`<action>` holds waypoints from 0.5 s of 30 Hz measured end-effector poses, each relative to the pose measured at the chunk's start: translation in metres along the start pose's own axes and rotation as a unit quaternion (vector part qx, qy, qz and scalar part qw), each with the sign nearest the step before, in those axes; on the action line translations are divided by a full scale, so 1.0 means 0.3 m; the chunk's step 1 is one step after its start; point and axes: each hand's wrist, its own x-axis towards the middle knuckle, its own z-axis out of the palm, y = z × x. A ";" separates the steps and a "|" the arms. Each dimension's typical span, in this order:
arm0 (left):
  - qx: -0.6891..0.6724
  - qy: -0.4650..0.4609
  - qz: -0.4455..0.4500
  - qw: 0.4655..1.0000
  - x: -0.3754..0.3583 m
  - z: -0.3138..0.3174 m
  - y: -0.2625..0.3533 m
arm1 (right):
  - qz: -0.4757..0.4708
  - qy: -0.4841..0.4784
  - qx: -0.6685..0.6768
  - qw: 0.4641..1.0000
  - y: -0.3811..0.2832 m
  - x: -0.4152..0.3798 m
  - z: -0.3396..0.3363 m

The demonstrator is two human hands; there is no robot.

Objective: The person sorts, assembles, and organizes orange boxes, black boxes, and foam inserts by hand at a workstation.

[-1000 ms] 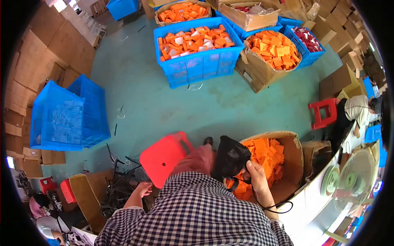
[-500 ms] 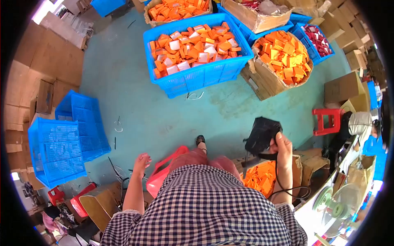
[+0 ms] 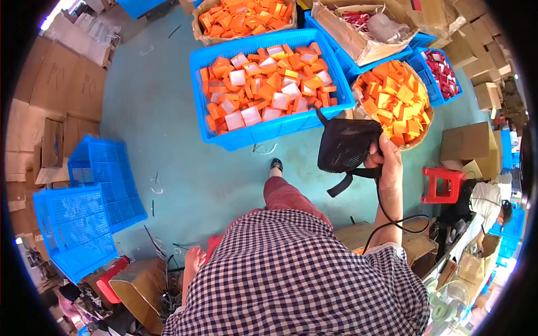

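One hand, the right [image 3: 386,158], pinches a black mesh pouch [image 3: 348,144] by its right edge, thumb against fingers. The pouch is up in the air, out to the right of the body; a black strap [image 3: 341,185] hangs below it and a thin black cord [image 3: 400,222] loops beside the forearm. The left hand [image 3: 194,258] is low near the waist, partly behind the checked shirt [image 3: 291,269]; whether its fingers are spread or pressed together, I cannot tell. Beyond the pouch stand a large blue crate [image 3: 263,133] of orange and white pieces [image 3: 269,84] and, right of it, a cardboard carton [image 3: 431,116] heaped with orange pieces [image 3: 404,94]. Blue crates [image 3: 78,224] stand at the left. Marks on the brown carton [image 3: 56,75] behind them are too faint to read.
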 end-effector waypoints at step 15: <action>0.129 -0.030 0.031 0.991 0.180 -0.063 0.913 | 0.064 -0.070 -0.099 0.991 0.269 0.665 0.439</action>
